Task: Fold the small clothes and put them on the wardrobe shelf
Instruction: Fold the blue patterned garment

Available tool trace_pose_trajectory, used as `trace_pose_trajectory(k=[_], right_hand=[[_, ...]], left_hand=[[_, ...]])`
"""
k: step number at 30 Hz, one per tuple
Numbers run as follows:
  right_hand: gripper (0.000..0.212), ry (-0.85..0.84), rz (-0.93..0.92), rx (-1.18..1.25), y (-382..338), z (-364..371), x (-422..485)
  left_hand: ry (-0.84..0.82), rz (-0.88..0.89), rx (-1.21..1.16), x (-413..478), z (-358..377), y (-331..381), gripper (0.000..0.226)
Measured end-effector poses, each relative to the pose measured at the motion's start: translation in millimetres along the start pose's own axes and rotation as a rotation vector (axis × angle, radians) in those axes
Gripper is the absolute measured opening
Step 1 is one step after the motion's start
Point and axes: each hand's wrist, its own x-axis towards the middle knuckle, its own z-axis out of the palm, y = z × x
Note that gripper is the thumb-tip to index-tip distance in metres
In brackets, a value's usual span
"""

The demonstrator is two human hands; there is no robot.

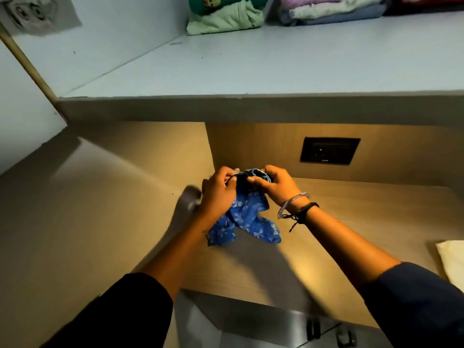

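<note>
The blue flowered garment hangs bunched between my left hand and right hand, both pinching its top edge above the wooden surface. It's unfolded; folded piles already sit on the shelf above.

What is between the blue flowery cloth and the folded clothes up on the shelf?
In the head view: the shelf's bare pale top and its front edge. Nothing sits between the blue flowery cloth and the folded clothes.

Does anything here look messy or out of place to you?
Mostly tidy. The pale green garment on the upper shelf looks bunched rather than flat, unlike the neat stack beside it. The blue flowered cloth hangs crumpled between the left hand and right hand, not yet folded.
</note>
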Motion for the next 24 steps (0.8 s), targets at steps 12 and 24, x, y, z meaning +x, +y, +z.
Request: trace_pose_trajectory(k=[12, 24], right_hand=[[0.048, -0.084, 0.126, 0.018, -77, -112, -67], [0.012, -0.126, 0.107, -0.161, -64, -193, -120]], left_hand=[[0.048, 0.172, -0.052, -104, 45, 108, 0.118], [-0.132, 0.049, 0.053, -121, 58, 107, 0.018]])
